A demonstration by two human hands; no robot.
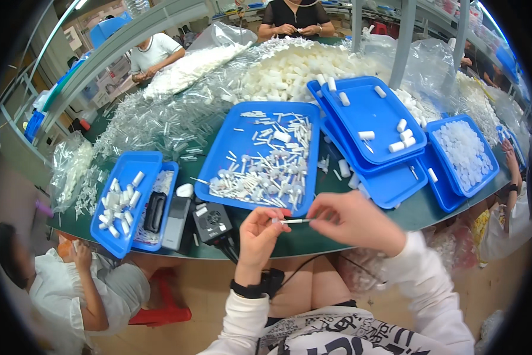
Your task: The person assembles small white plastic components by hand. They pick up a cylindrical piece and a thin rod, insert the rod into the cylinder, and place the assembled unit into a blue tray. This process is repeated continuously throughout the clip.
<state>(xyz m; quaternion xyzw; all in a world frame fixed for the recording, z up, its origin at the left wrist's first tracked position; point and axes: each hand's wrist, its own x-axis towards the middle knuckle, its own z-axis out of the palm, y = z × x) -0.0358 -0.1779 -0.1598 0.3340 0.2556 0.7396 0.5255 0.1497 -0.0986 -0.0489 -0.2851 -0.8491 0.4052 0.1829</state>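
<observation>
Over the table's near edge, my left hand (pixel 259 232) is closed, with thumb and fingers pinching one end of a small thin white stick-like part (pixel 292 221). The part lies level between my two hands. At its other end, my right hand (pixel 354 220) has its fingertips closed on the tip; this hand is slightly blurred. Just beyond both hands is a large blue tray (pixel 218 145) with many similar white sticks (pixel 283 171), some with wider pale ends.
Stacked blue trays (pixel 372 112) with white cylinders stand at right, beside a tray of translucent caps (pixel 464 154). At left are a blue tray of white cylinders (pixel 121 207) and a dark boxy device (pixel 212 222) with cables. Heaped tubes and cylinders (pixel 301 71) lie behind. Other people sit around.
</observation>
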